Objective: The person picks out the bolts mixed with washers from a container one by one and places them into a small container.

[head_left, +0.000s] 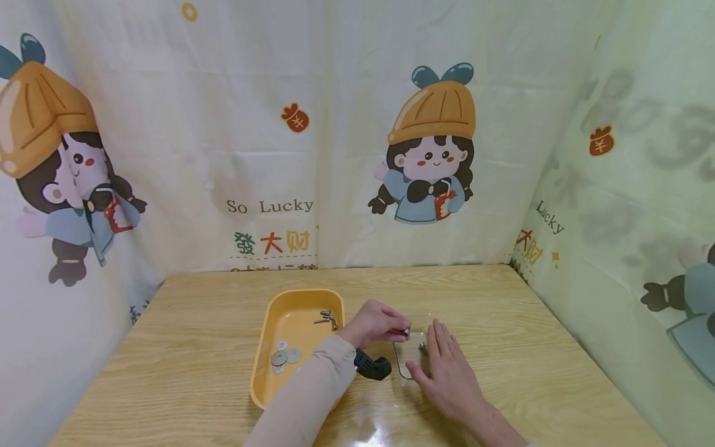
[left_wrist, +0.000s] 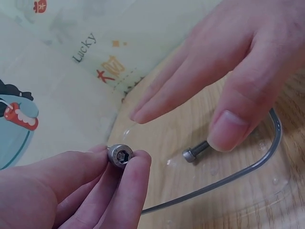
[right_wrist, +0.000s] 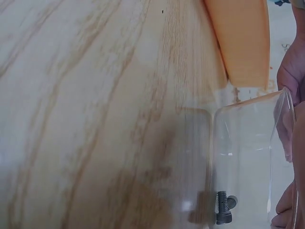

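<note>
In the left wrist view, my left hand [left_wrist: 90, 191] pinches a hex-socket bolt [left_wrist: 120, 156] between thumb and fingers, its socket facing the camera. In the head view, this left hand [head_left: 375, 324] is at the left edge of a clear plastic box [head_left: 406, 371]. My right hand [head_left: 449, 375] lies along the box's right side with fingers straight, thumb over the near part. Inside the box rests another bolt [left_wrist: 190, 155]; the right wrist view shows bolts [right_wrist: 223, 210] at its bottom. The held bolt's shank is hidden by the fingers.
A yellow tray [head_left: 258, 366] stands left of the box, partly behind the left sleeve [head_left: 313, 385]. Several washers [head_left: 279, 357] and several bolts [head_left: 329, 318] lie in it. A black curved piece [head_left: 373, 365] sits beside the left wrist. Printed curtains [head_left: 357, 236] border the wooden table [head_left: 195, 323].
</note>
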Motion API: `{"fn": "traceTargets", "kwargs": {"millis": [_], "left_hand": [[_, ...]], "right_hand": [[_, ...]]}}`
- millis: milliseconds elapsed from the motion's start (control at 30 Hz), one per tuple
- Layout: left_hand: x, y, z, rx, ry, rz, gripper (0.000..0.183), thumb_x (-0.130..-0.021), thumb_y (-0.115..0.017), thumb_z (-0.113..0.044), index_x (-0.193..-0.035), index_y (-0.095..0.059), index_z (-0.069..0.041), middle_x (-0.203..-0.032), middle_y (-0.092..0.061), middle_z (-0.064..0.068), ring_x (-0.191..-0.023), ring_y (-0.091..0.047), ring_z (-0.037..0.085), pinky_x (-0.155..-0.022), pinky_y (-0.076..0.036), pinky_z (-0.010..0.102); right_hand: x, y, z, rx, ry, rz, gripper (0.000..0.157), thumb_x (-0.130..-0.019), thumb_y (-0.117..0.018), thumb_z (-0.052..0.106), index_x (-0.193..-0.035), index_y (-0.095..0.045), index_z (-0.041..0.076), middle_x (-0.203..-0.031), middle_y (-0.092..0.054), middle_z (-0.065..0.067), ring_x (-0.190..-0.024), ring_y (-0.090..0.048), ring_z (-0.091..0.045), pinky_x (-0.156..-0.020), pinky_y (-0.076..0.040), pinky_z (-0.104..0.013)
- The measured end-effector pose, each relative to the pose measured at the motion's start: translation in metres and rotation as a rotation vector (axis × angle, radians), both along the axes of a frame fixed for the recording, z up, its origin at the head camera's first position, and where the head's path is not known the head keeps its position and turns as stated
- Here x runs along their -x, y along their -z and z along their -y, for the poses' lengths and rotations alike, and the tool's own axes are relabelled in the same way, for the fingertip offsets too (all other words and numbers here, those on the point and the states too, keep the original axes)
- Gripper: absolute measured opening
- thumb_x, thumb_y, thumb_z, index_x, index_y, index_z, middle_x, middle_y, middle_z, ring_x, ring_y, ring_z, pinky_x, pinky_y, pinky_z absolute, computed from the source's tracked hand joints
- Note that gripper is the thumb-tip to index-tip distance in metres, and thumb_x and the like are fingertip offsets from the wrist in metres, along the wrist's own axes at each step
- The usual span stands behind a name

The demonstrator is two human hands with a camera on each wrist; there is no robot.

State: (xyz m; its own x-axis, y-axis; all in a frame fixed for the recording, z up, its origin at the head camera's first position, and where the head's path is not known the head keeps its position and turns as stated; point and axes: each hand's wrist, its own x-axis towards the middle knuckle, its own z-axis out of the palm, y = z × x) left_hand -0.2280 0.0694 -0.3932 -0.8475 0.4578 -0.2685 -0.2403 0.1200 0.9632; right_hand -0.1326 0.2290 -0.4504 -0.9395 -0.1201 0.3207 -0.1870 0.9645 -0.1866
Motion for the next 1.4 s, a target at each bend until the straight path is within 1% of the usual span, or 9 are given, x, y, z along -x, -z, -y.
{"fn": "traceTargets", "kwargs": {"millis": [200, 433, 633, 833, 1033, 1100, 1233, 1333, 1400], "left_hand": [[0.0, 0.003, -0.001, 0.007, -0.02, 0.01, 0.016, -0.08, -0.064, -0.004, -0.093, -0.066, 0.004, -0.084, -0.069, 0.016, -0.074, -0.068, 0.022, -0.066, -0.058, 0.03], [0.0, -0.001, 0.001, -0.001, -0.006, 0.024, 0.02, -0.082, -0.061, -0.005, -0.098, -0.064, 0.006, -0.09, -0.068, 0.019, -0.075, -0.068, 0.022, -0.067, -0.058, 0.03], [0.001, -0.003, 0.008, -0.016, -0.003, 0.023, 0.017, -0.082, -0.062, -0.007, -0.095, -0.066, 0.003, -0.091, -0.068, 0.019, -0.077, -0.068, 0.022, -0.069, -0.058, 0.031], [0.002, -0.007, 0.018, -0.047, 0.002, 0.022, 0.016, -0.082, -0.063, -0.007, -0.095, -0.066, 0.002, -0.086, -0.069, 0.016, -0.08, -0.068, 0.024, -0.072, -0.057, 0.032], [0.003, -0.012, 0.03, -0.081, 0.005, 0.02, 0.017, -0.082, -0.062, -0.004, -0.096, -0.065, 0.005, -0.085, -0.069, 0.015, -0.088, -0.065, 0.032, -0.075, -0.056, 0.034], [0.003, -0.013, 0.035, -0.089, 0.004, 0.022, 0.017, -0.082, -0.062, -0.005, -0.096, -0.065, 0.005, -0.086, -0.068, 0.016, -0.089, -0.065, 0.033, -0.075, -0.056, 0.034], [0.005, -0.014, 0.045, -0.077, 0.001, 0.015, 0.019, -0.082, -0.063, -0.007, -0.098, -0.064, 0.004, -0.096, -0.066, 0.023, -0.087, -0.066, 0.03, -0.076, -0.056, 0.034], [0.007, -0.014, 0.052, -0.075, -0.011, 0.011, 0.025, -0.082, -0.063, -0.008, -0.102, -0.062, 0.006, -0.102, -0.063, 0.025, -0.086, -0.066, 0.029, -0.075, -0.056, 0.034], [0.008, -0.014, 0.056, -0.075, -0.02, 0.015, 0.028, -0.082, -0.064, -0.008, -0.105, -0.061, 0.008, -0.101, -0.064, 0.025, -0.085, -0.067, 0.028, -0.075, -0.056, 0.033]], "right_hand": [[0.0, 0.0, 0.0, -0.003, -0.003, -0.006, 0.083, -0.086, -0.044, 0.056, -0.14, -0.021, -0.003, -0.149, -0.013, -0.018, -0.138, -0.013, -0.031, -0.112, -0.02, -0.048], [-0.001, -0.001, 0.001, -0.007, -0.001, -0.002, 0.083, -0.087, -0.044, 0.056, -0.14, -0.021, -0.003, -0.149, -0.013, -0.018, -0.137, -0.013, -0.031, -0.112, -0.02, -0.048], [-0.001, -0.004, 0.002, -0.004, 0.007, 0.018, 0.083, -0.087, -0.042, 0.056, -0.14, -0.019, -0.002, -0.149, -0.012, -0.017, -0.137, -0.014, -0.031, -0.112, -0.019, -0.049], [-0.001, -0.006, 0.002, -0.002, 0.011, 0.027, 0.082, -0.088, -0.041, 0.056, -0.14, -0.018, -0.002, -0.149, -0.011, -0.017, -0.137, -0.014, -0.032, -0.111, -0.019, -0.05], [0.0, -0.009, 0.004, 0.001, 0.01, 0.016, 0.083, -0.088, -0.038, 0.059, -0.142, -0.015, 0.0, -0.15, -0.011, -0.015, -0.138, -0.013, -0.031, -0.111, -0.019, -0.05], [0.0, -0.01, 0.005, 0.004, 0.005, 0.009, 0.083, -0.088, -0.037, 0.059, -0.142, -0.015, 0.001, -0.15, -0.01, -0.015, -0.138, -0.013, -0.03, -0.111, -0.019, -0.05], [0.001, -0.014, 0.01, -0.001, -0.011, -0.012, 0.083, -0.087, -0.038, 0.059, -0.142, -0.017, 0.001, -0.15, -0.01, -0.013, -0.138, -0.014, -0.029, -0.111, -0.019, -0.047], [0.001, -0.017, 0.015, 0.004, -0.027, -0.018, 0.082, -0.087, -0.039, 0.058, -0.141, -0.018, 0.0, -0.15, -0.011, -0.013, -0.138, -0.015, -0.028, -0.112, -0.019, -0.046], [0.001, -0.019, 0.018, 0.01, -0.036, -0.018, 0.082, -0.087, -0.04, 0.058, -0.142, -0.017, 0.001, -0.15, -0.011, -0.013, -0.138, -0.015, -0.028, -0.112, -0.018, -0.046]]}}
